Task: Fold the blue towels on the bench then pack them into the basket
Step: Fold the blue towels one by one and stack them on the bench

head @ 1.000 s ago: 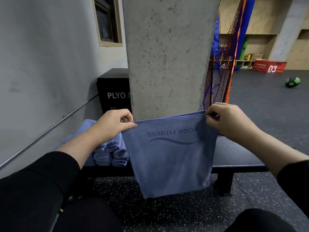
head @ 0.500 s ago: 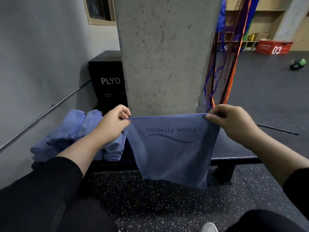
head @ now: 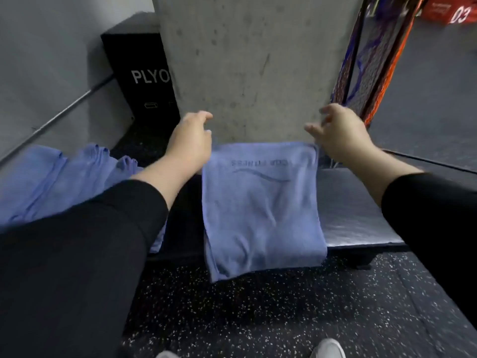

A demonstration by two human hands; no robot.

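Spread flat across the tabletop (head: pixel 361 218), towel (head: pixel 260 213) ready for creasing; left hand (head: pixel 191 143) and right hand (head: pixel 340 135) hovering, grip released.

One towel (head: pixel 260 210) lies spread flat across the worktop (head: pixel 358 215), its near edge hanging over the front. To the left sits a pile (head: pixel 62 182) of more towels; at least three rolled or bunched ends show, but the sleeve hides part of it and the exact number cannot be told. Two hands: left (head: pixel 189 140) and right (head: pixel 340 133). Two shoes (head: pixel 327 348) peek in at the bottom edge. One black box (head: pixel 139 73), one red box (head: pixel 449 11), one pillar (head: pixel 255 65), one net (head: pixel 366 60).
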